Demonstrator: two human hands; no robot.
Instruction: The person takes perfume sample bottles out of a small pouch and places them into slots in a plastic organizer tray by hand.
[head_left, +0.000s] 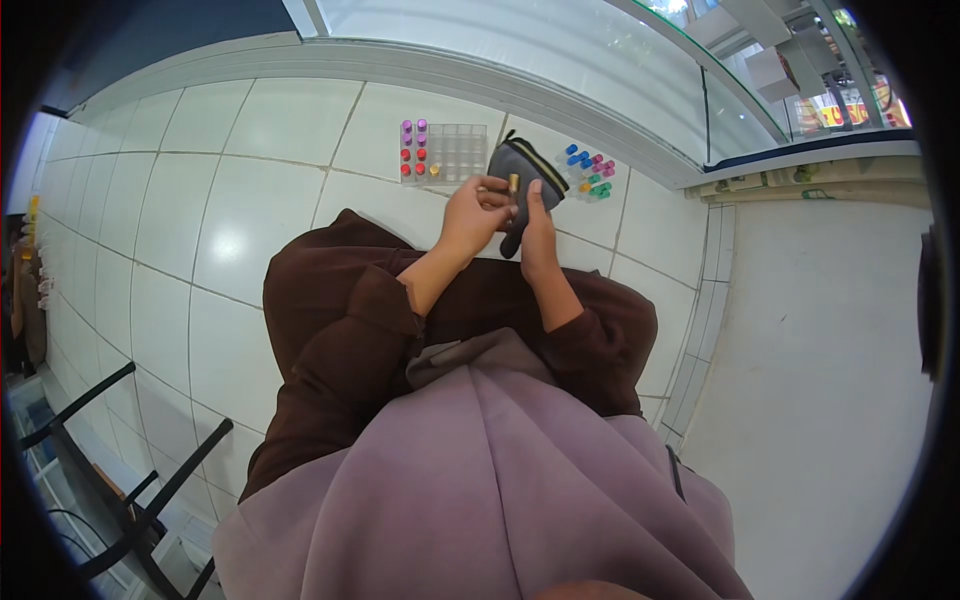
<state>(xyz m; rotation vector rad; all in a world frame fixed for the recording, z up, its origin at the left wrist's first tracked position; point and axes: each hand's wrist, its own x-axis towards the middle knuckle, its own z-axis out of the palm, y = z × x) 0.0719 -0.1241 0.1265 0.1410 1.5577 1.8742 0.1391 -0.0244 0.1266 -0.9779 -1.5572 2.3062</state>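
My left hand (472,216) has its fingers closed around a small gold-capped vial (514,183), held upright in front of the pouch; the vial's lower part is hidden by the fingers. My right hand (540,238) grips a dark grey zip pouch (512,158), its thumb lying along the pouch's front. The pouch is tilted, with a yellowish zip along its upper right edge. Just beyond my left hand, a clear compartment tray (465,142) lies on the floor. Purple-capped vials (414,132), red-capped vials (413,162) and one gold-capped vial (435,171) stand in its left part.
Right of the pouch is a group of vials with blue caps (577,155), pink caps (603,165) and green caps (600,190). White tiled floor (240,240) surrounds my crossed legs. A glass cabinet (600,60) borders the far side; black metal legs (160,500) stand at lower left.
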